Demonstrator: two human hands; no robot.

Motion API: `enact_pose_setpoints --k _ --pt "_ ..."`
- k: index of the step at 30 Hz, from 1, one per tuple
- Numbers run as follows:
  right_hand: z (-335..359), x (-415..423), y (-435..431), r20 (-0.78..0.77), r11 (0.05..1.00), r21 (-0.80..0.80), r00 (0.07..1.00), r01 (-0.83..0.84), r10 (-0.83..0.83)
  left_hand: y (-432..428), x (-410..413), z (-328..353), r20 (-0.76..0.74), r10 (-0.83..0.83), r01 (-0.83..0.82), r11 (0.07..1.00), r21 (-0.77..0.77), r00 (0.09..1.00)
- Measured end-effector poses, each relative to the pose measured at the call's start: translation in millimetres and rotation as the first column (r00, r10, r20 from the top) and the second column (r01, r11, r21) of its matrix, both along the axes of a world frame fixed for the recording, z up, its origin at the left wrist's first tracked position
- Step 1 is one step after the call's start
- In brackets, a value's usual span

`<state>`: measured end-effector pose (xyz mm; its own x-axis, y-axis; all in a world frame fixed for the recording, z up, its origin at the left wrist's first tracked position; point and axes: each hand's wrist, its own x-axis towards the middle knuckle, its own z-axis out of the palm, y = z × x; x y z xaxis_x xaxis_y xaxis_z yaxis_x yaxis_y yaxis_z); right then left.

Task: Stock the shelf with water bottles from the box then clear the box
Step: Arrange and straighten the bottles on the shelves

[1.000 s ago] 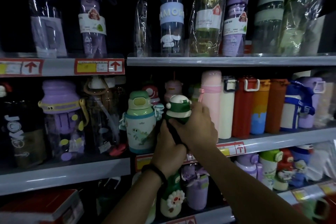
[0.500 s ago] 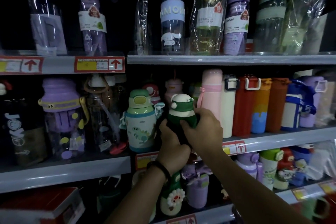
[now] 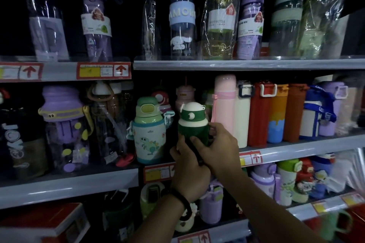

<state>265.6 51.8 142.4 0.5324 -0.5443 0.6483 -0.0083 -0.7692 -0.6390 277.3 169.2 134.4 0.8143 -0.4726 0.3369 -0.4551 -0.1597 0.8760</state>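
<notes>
A green bottle (image 3: pixel 192 126) is gripped upright by the left hand (image 3: pixel 189 165) and right hand (image 3: pixel 219 148), at the shelf (image 3: pixel 306 144) gap between dinosaur bottle (image 3: pixel 149 136) and pink flask (image 3: pixel 225 104).

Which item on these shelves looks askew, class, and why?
On the top shelf, the yellow-green bottle in loose plastic wrap leans right toward the purple bottle, while the blue bottle beside it stands straight. Nothing looks spilled or broken. The left hand and right hand grip the green bottle.
</notes>
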Motion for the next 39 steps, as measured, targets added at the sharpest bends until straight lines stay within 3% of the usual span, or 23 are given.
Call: enact_pose_setpoints --k 8,15,21,27,39 --pt "-1.8 7.4 11.4 -0.021 1.000 -0.001 1.000 0.021 -0.021 4.8 11.4 -13.8 0.001 -0.061 0.060 0.982 -0.177 0.998" --pt "-6.7 9.7 22.0 0.036 0.996 -0.073 0.998 0.046 -0.043 8.8 4.3 -20.1 -0.010 -0.038 0.036 0.986 -0.165 0.999" --pt "-5.3 11.0 29.3 0.040 0.997 0.041 0.997 0.063 -0.064 15.7 8.9 -23.5 -0.008 -0.058 0.056 0.986 -0.155 0.998" --pt "-9.2 12.0 25.9 0.144 0.999 0.038 0.989 0.023 -0.028 24.2 13.0 -24.9 -0.019 -0.050 0.046 0.986 -0.160 0.999" --pt "-15.4 12.0 9.9 0.151 0.988 0.156 0.988 -0.007 -0.017 25.5 17.3 -25.4 -0.017 0.015 -0.017 0.992 -0.123 1.000"
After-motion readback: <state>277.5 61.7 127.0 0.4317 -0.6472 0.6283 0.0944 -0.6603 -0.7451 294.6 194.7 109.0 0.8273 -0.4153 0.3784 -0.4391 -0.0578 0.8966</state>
